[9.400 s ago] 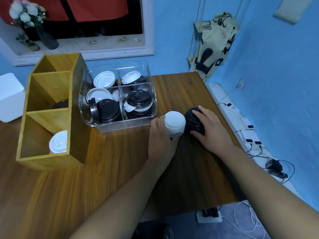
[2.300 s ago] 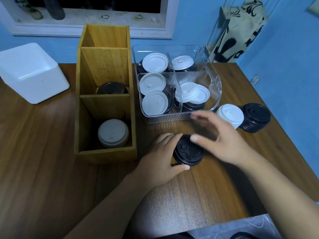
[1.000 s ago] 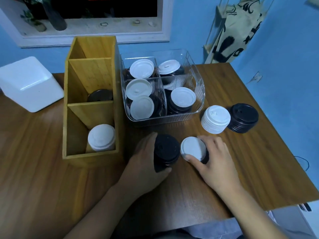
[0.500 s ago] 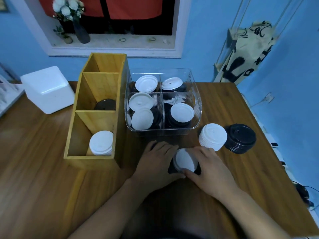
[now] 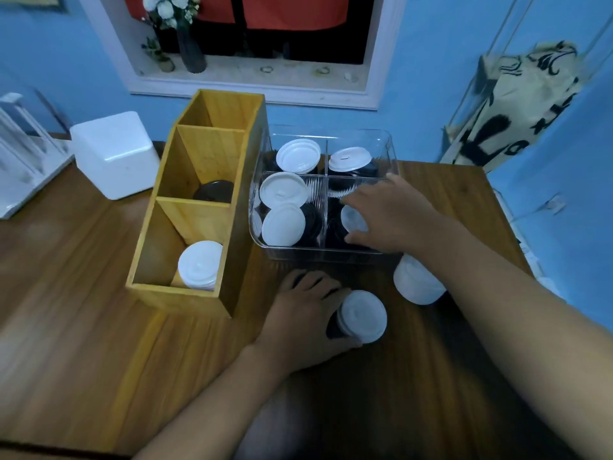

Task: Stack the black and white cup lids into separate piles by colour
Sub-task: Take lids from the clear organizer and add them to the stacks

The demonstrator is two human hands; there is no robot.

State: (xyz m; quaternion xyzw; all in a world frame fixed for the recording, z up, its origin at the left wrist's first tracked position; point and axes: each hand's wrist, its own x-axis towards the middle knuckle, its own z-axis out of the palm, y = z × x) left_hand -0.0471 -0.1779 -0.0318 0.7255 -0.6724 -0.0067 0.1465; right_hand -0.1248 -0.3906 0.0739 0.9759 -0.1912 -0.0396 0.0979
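My left hand (image 5: 306,315) grips a short stack of black lids (image 5: 333,325) on the table, with one white lid (image 5: 362,316) lying on top. My right hand (image 5: 389,212) reaches into the near-right compartment of the clear bin (image 5: 326,256). Its fingers and thumb are spread either side of a white lid (image 5: 352,219) there, and the view is blurred. Mixed black and white lids fill the bin's other compartments. A pile of white lids (image 5: 416,285) stands on the table under my right forearm. The black pile beside it is hidden by that arm.
A wooden organiser (image 5: 185,295) stands left of the bin, with black lids (image 5: 214,191) in its middle compartment and white lids (image 5: 199,265) in the near one. A white box (image 5: 114,152) sits at the far left. The table's right edge is close to the piles.
My right hand has left the white lid on the stack and moved up into the clear bin. My left hand keeps its hold on the stack.
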